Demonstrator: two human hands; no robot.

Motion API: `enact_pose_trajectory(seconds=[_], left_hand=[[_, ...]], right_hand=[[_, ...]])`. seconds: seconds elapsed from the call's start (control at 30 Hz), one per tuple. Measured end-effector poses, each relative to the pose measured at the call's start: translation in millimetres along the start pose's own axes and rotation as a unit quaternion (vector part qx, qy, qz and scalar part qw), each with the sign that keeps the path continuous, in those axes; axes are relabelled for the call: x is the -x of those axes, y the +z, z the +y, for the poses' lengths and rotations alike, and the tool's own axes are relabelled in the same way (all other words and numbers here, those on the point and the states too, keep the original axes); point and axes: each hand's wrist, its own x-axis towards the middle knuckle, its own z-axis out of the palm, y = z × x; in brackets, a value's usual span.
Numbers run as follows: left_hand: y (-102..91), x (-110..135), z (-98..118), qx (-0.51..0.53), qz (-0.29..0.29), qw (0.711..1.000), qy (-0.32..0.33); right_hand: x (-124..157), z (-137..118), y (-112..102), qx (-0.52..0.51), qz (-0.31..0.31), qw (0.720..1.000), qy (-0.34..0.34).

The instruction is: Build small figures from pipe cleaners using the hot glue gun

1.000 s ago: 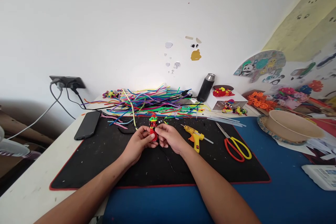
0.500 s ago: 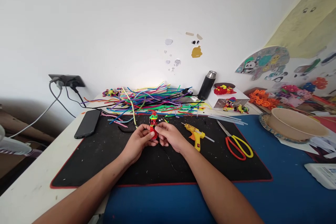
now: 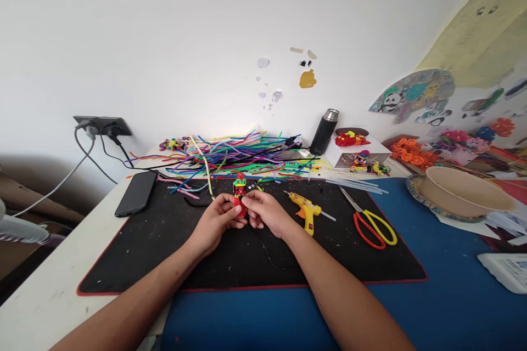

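A small red pipe-cleaner figure point(image 3: 239, 189), with a green-and-yellow band and a red tip on its head, stands upright between my two hands above the black mat. My left hand point(image 3: 218, 222) is closed round its red lower part, thumb across the front. From the other side my right hand point(image 3: 265, 211) pinches at the figure's middle, where a dark patch shows; its fingertips are partly hidden. A thin black strand point(image 3: 267, 252) runs over the mat below my hands; whether it joins the figure I cannot tell.
A yellow glue gun point(image 3: 305, 211) lies right of my hands, then scissors point(image 3: 373, 225). Many coloured pipe cleaners point(image 3: 242, 153) are heaped by the wall. A phone point(image 3: 136, 193) rests at the left; a black flask point(image 3: 324, 132), finished figures point(image 3: 360, 160) and a bowl point(image 3: 465, 192) stand at right.
The view has shifted very slightly. Both hands keep their hold on the figure, which looks a touch more upright, with its front a little less covered by the right fingertips.
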Motion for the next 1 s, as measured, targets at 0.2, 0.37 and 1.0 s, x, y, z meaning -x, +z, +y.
enact_pose_trajectory(seconds=[0.2,0.37,1.0], left_hand=[[0.5,0.3,1.3,-0.005,-0.002,1.000,-0.002],[1.3,0.9,2.5,-0.003,0.000,1.000,-0.005],[1.8,1.1,2.3,0.040,0.028,0.999,0.013]], right_hand=[[-0.4,0.3,0.3,-0.004,-0.001,1.000,-0.003],[0.6,-1.4,1.3,-0.002,0.001,1.000,0.001],[-0.6,1.9,-1.1,0.009,-0.008,1.000,-0.005]])
